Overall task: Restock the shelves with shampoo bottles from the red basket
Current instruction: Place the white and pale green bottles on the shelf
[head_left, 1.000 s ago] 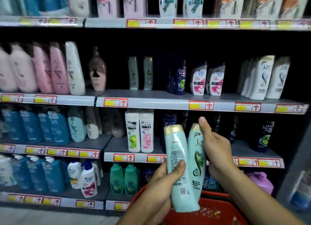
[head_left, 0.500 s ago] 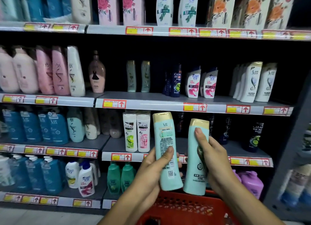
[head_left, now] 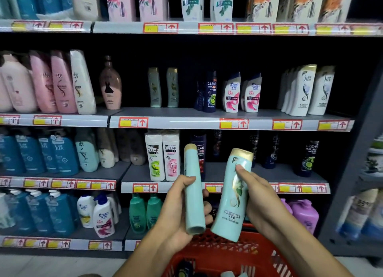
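Now both hands each grip a mint shampoo bottle: left hand one, right hand another.

Two mint gold-capped shampoo bottles held upright above red basket, facing shelves

**Dim shop aisle, grey shelving against a black back panel**

A grey metal shelving unit fills the view, four tiers of boards set before a black back panel. Each board's front edge carries a pale strip of red-and-yellow price tags. To the right of the unit stands its dark grey upright post, with another, blurred rack beyond. Below the unit's lowest board runs pale floor. Light is low, and deep shadow fills the tiers.
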Demonstrator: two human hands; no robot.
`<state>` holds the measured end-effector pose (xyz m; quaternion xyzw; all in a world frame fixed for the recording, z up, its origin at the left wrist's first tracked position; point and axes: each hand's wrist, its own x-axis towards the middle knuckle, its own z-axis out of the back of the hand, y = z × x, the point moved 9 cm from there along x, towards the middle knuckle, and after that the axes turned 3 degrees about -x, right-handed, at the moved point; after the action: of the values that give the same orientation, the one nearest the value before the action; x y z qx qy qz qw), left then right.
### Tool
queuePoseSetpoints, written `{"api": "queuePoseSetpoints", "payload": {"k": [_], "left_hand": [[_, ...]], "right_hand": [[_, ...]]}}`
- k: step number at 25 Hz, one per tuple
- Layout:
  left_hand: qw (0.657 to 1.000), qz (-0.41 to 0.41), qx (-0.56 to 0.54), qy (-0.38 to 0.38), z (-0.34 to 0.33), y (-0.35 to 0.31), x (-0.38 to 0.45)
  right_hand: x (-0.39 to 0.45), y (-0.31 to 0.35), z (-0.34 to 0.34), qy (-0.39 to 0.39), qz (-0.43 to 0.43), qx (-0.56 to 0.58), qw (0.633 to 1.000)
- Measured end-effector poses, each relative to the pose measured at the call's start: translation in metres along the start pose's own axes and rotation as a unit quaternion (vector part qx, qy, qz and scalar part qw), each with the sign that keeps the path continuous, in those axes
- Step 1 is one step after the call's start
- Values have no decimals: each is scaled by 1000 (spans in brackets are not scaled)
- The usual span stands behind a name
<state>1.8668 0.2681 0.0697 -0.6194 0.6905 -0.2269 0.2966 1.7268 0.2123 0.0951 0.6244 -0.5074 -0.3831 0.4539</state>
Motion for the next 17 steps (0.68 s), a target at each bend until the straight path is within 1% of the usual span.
{"api": "queuePoseSetpoints", "payload": {"k": [2, 5, 7, 9, 10, 11, 13, 15, 17], "left_hand": [[999, 14, -31, 9, 0, 3, 1], [1000, -10, -23, 7, 4, 1, 4], [999, -11, 29, 10, 8, -2, 3], [994, -8, 106, 13, 13, -5, 4], [990, -10, 142, 2, 16, -6, 4], [985, -21, 169, -13, 18, -7, 4], [978, -68, 194, -31, 18, -13, 6], [973, -117, 195, -26, 17, -20, 8], [975, -140, 172, -18, 19, -29, 11]], "right_hand": [[1, -4, 5, 0, -3, 17, 1000], [0, -7, 5, 17, -12, 29, 999], [0, -4, 5, 29, -9, 27, 999], [1, -3, 4, 43, -10, 25, 999], [2, -4, 3, 51, -13, 25, 998], [3, -5, 3, 55, -16, 26, 998], [4, -6, 1, 59, -15, 26, 998], [6, -8, -5, 67, -12, 32, 997], [10, -7, -14, 66, 1, 43, 997]]}}
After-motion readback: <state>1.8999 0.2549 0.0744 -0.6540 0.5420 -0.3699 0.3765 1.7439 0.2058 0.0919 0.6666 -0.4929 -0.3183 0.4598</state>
